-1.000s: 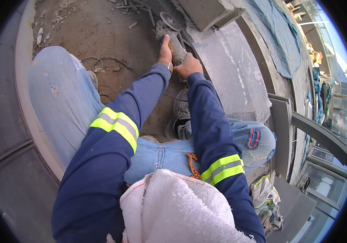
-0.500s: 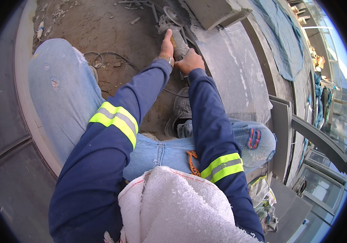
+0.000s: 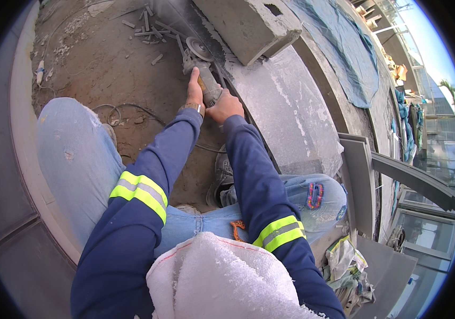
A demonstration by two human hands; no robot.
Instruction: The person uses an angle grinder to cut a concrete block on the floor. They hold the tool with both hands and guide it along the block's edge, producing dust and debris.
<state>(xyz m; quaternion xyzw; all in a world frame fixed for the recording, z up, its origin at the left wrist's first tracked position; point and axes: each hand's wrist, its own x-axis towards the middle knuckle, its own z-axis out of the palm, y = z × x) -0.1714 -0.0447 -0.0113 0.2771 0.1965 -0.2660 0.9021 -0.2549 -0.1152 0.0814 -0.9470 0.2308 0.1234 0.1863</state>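
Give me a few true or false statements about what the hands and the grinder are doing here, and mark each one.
1. Both hands grip the angle grinder. True: the left hand and right hand are both on its body.
2. The grinder's disc is beside the edge of a grey stone slab. True.
3. The sleeves are plain, without any bands. False: each dark blue sleeve carries a yellow reflective band.
4. A concrete block lies on the far end of the slab. True.
5. The ground under the grinder is green grass. False: it is bare dirt with scattered scraps.
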